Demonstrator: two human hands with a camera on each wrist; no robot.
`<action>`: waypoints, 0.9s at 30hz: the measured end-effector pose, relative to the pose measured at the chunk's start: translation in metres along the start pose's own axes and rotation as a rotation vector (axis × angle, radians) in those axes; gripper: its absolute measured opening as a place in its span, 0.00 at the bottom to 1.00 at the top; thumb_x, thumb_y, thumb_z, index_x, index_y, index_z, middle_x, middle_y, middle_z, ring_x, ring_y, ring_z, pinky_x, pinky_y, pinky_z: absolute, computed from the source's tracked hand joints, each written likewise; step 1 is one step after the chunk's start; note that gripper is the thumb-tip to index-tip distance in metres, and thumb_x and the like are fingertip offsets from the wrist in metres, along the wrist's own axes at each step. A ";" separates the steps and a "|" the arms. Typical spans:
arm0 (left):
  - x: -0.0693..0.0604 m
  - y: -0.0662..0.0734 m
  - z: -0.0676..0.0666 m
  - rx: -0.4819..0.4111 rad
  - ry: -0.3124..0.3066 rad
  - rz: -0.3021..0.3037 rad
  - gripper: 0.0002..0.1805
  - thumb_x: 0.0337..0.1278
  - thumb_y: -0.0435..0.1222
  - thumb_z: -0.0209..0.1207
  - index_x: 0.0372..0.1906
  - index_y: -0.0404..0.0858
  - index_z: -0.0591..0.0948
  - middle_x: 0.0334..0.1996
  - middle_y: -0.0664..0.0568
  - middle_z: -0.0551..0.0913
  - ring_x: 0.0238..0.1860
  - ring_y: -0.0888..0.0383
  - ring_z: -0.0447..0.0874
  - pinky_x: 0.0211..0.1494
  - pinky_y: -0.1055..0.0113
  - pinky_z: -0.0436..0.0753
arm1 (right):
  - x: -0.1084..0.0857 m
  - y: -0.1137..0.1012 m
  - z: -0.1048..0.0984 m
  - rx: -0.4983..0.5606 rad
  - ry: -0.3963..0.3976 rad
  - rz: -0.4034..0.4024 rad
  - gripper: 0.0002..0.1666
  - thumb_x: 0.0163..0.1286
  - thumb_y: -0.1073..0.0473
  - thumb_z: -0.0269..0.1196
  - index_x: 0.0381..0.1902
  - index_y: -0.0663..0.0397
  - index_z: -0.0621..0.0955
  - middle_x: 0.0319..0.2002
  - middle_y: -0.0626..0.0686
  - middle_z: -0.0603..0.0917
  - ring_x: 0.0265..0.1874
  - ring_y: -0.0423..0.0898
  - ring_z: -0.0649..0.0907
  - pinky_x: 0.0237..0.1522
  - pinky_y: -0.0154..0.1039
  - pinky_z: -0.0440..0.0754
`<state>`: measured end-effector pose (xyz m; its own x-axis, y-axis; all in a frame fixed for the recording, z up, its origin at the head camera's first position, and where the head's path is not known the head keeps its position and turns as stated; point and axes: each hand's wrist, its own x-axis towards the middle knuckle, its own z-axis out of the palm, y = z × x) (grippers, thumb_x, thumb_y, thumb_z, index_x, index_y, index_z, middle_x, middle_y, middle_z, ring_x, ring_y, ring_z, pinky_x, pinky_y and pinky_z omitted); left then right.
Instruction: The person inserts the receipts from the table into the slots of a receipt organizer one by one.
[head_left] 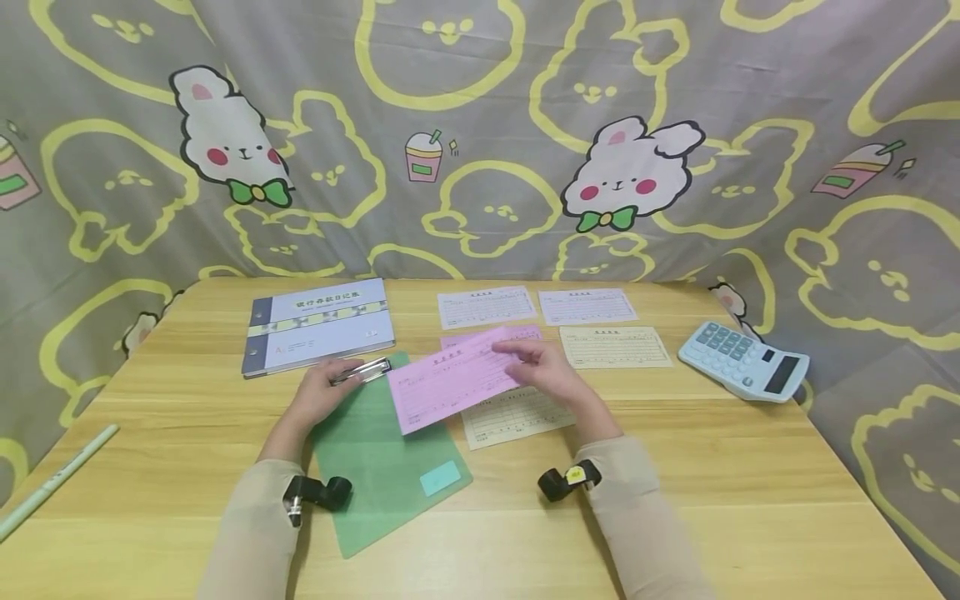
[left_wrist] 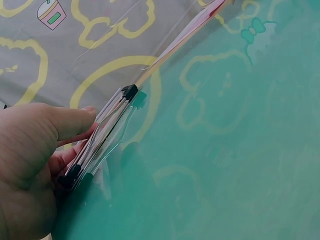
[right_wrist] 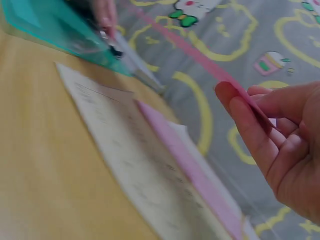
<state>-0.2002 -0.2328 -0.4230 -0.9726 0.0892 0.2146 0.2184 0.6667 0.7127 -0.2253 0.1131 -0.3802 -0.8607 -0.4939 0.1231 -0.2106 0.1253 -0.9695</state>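
My right hand pinches a pink printed slip by its right end, between thumb and fingers in the right wrist view. The slip is held above the table and partly covers a green clipboard and a cream slip. At the clipboard's top left, my left hand grips the metal clip. The left wrist view shows the thumb against the clip's wire lever, with the other fingers partly hidden behind it. A pale blue label is on the clipboard's lower right.
A blue account book lies behind the left hand. Two white slips, one of them the left slip, another pink slip and a cream slip lie at the back. A calculator is right; a pen is far left.
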 end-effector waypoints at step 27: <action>0.002 0.010 -0.002 -0.023 -0.042 -0.182 0.20 0.48 0.37 0.58 0.48 0.32 0.75 0.45 0.36 0.72 0.48 0.41 0.67 0.51 0.50 0.63 | 0.031 0.012 0.102 -0.294 -0.099 0.030 0.21 0.53 0.72 0.56 0.47 0.58 0.76 0.47 0.54 0.75 0.41 0.43 0.75 0.45 0.36 0.71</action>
<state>-0.2002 -0.2272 -0.4140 -0.9986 0.0003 0.0529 0.0401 0.6576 0.7523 -0.2070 0.0112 -0.4097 -0.8222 -0.5659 0.0606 -0.3237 0.3774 -0.8676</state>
